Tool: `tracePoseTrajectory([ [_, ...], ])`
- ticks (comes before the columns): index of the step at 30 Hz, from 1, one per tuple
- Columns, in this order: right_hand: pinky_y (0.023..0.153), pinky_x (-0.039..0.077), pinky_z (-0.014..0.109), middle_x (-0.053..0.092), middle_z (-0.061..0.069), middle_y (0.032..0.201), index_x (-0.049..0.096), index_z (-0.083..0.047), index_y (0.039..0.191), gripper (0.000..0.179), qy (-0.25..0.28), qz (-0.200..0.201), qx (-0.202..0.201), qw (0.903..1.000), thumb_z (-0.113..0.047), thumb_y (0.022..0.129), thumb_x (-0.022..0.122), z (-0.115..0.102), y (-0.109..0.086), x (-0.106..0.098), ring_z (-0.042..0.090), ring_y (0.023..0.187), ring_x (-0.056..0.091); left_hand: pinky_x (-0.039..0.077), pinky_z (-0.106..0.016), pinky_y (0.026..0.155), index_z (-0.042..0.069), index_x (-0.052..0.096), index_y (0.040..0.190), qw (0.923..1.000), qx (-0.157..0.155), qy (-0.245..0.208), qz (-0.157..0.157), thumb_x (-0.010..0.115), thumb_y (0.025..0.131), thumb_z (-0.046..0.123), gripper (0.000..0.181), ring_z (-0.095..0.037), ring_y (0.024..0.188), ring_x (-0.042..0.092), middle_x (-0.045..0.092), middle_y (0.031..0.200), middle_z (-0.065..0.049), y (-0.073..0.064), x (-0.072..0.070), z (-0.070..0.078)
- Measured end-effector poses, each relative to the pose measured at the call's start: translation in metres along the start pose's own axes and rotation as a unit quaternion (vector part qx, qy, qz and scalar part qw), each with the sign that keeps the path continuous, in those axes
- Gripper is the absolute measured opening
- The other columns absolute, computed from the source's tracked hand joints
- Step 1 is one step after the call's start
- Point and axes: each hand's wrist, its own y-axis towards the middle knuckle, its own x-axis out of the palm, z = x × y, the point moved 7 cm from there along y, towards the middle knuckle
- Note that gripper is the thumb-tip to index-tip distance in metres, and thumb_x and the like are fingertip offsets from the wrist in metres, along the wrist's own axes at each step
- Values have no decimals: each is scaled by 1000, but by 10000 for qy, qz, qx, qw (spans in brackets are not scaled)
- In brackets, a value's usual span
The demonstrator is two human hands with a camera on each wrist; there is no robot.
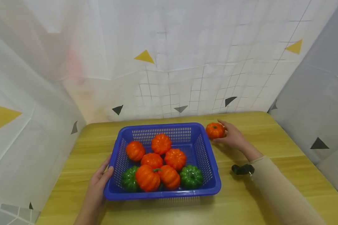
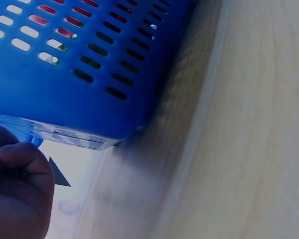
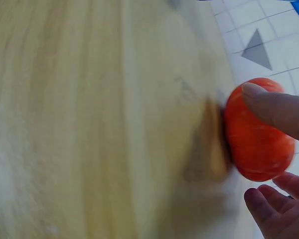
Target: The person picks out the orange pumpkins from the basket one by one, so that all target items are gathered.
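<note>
A blue plastic basket (image 1: 163, 196) with slotted walls holds several orange mini pumpkins (image 1: 161, 144) and green ones (image 1: 191, 177). My left hand (image 1: 98, 179) grips its left rim, the thumb on top; in the left wrist view the basket's slotted wall (image 2: 55, 94) fills the upper left. Beyond the basket's back right corner, another orange pumpkin (image 1: 215, 130) is at the table's far side. Around it is my right hand (image 1: 233, 137), thumb on the near side and fingers spread on the far side. In the right wrist view the thumb overlaps this pumpkin (image 3: 259, 142), while several fingertips stand apart from it.
The wooden table (image 1: 270, 140) meets a pale patterned sheet (image 1: 171, 62) at the back, with similar sheets at both sides. A small dark object (image 1: 242, 169) is beside the right sleeve; its kind cannot be told.
</note>
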Motion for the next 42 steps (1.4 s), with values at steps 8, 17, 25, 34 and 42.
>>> tracePoseTrajectory([
  [8, 100, 43, 62, 28, 26, 155, 25, -11, 157, 103, 56, -25, -51, 10000, -38, 79, 85, -16, -7, -17, 53, 133, 36, 57, -43, 86, 17, 28, 157, 10000, -21, 33, 63, 47, 106, 29, 56, -25, 109, 65, 61, 135, -3, -3, -2, -2],
  [17, 104, 40, 62, 30, 22, 155, 25, -13, 157, 96, 69, 59, -441, 9990, -33, 82, 83, -47, -17, -32, 47, 136, 35, 57, -43, 87, 16, 26, 158, 10000, 42, -74, -13, 46, 107, 27, 56, -25, 110, 65, 59, 137, -4, -6, -1, -3],
  [25, 102, 43, 60, 38, 10, 154, 34, -22, 155, 89, -12, -87, -985, 9951, -41, 82, 81, -104, -26, -40, 38, 134, 42, 56, -45, 87, 17, 28, 157, 9999, 94, -39, -79, 47, 107, 27, 55, -27, 109, 66, 58, 138, -10, -4, 2, 2],
  [34, 101, 47, 55, 41, 5, 152, 35, -24, 154, 89, -27, -1030, -1736, 9794, -48, 81, 80, -176, -32, -16, 33, 131, 48, 57, -46, 85, 16, 27, 158, 9998, 124, 4, -167, 46, 107, 28, 56, -27, 105, 67, 58, 137, -14, -2, 3, 4],
  [42, 104, 46, 46, 43, -2, 151, 38, -21, 152, 86, 175, -1850, -2286, 9556, -48, 82, 79, -219, -35, 20, 27, 130, 49, 57, -47, 84, 17, 28, 157, 9999, 86, 22, -145, 47, 106, 30, 56, -27, 103, 68, 60, 134, -14, -2, 2, 2],
])
